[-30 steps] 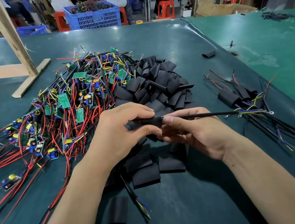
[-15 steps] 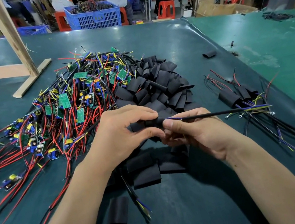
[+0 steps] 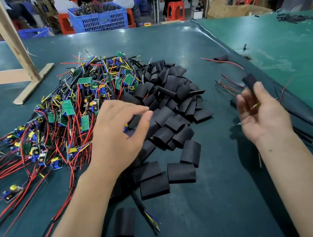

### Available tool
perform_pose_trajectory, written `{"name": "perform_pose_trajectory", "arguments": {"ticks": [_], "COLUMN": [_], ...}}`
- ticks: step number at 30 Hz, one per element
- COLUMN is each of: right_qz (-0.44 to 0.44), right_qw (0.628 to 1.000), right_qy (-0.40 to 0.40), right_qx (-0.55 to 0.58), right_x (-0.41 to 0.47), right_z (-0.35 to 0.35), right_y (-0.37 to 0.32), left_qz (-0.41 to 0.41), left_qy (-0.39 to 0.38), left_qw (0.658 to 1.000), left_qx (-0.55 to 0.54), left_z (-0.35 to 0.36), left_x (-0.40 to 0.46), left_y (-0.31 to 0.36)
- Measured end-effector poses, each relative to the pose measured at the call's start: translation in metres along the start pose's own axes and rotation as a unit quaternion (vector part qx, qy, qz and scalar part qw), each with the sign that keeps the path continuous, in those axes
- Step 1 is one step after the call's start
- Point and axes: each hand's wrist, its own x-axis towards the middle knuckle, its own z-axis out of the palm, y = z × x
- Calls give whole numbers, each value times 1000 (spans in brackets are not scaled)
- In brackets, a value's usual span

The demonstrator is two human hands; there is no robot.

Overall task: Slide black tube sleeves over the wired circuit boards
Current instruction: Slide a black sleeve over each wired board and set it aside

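Note:
A heap of wired circuit boards (image 3: 70,110), green with red, black and yellow leads, lies left of centre on the dark green table. Against its right side sits a pile of flat black tube sleeves (image 3: 171,99). My left hand (image 3: 118,133) hovers over where the two piles meet, fingers relaxed and holding nothing. My right hand (image 3: 261,114) is out to the right, blurred, palm up with fingers spread. A sleeved board (image 3: 249,80) with trailing red wires is just off its fingertips, above the finished sleeved boards, which are mostly hidden behind the hand.
One loose sleeve (image 3: 124,224) lies near me beside a black cable with yellow and blue ends. A wooden frame (image 3: 13,45) stands at the back left. A raised seam (image 3: 222,44) joins a lighter green table on the right. Seated people and a blue crate (image 3: 100,17) are beyond the far edge.
Both hands were together, holding one sleeve and its cable. They have parted: the right swung right and let the sleeved board go, and the left moved up over the piles.

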Motion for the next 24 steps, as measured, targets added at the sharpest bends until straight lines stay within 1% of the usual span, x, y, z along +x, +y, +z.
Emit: {"name": "perform_pose_trajectory", "arguments": {"ticks": [2,3,6,9,11,14,15,17,20,22,24], "right_qz": [12,21,63,120,155,182,181,169,147,136,151], "right_qw": [996,994,992,980,967,945,944,952,954,958,962], "right_qy": [52,62,51,17,-8,-20,-14,21,68,66,37], "right_qx": [74,91,100,155,202,271,274,255,252,245,224], "right_x": [9,12,17,11,5,-3,-4,-4,0,2,-3], "right_z": [-7,-10,-14,-12,-11,-9,-8,-7,-9,-10,-7], "right_y": [-3,-4,-4,-5,-4,-2,-2,-3,-3,-2,1], "left_qz": [5,5,-4,-36,-85,-160,-181,-208,-212,-212,-212], "left_qy": [1,9,22,19,1,-77,-97,-111,-115,-131,-159], "left_qw": [1000,1000,999,997,990,971,966,961,958,955,948], "left_qx": [10,17,40,64,112,159,156,148,155,161,175], "left_z": [2,2,-1,-4,-6,-7,-7,-6,-4,-3,-2], "left_x": [-1,-1,-1,-1,-1,-4,-5,-5,-5,-6,-7], "left_y": [-3,-5,-9,-10,-12,-18,-20,-21,-22,-22,-22]}}
